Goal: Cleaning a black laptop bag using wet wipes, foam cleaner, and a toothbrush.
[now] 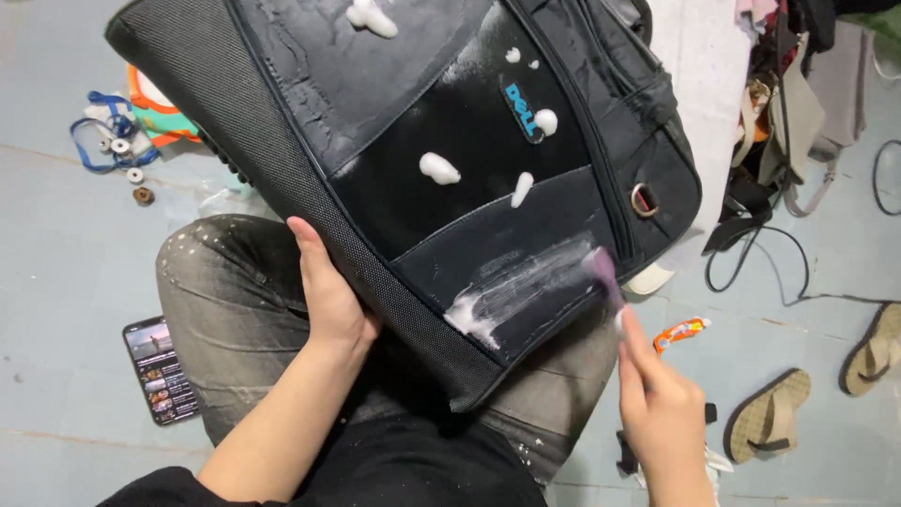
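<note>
Pale blue-grey floor tiles [56, 282] carry a tangle of blue cord with small round metal spools [117, 141] at the far left, and nearer, a black smartphone with a lit screen [160, 369] lying flat beside the person's knee. The left hand [328, 296] lies open with fingers extended, pressed flat against the woven side of a black fabric laptop bag [422, 141] propped on grey paint-flecked trousers [235, 310]. White foam blobs [438, 168] dot the bag's front panels, and a smeared white streak [526, 286] runs across its lower panel. At the streak's right end sits the blurred purple head of a small brush [603, 268], its handle grasped in the closed fingers of the right hand [662, 408]. Right of that, an orange utility knife [680, 331] and tan strap sandals [770, 413] lie on the floor.
</note>
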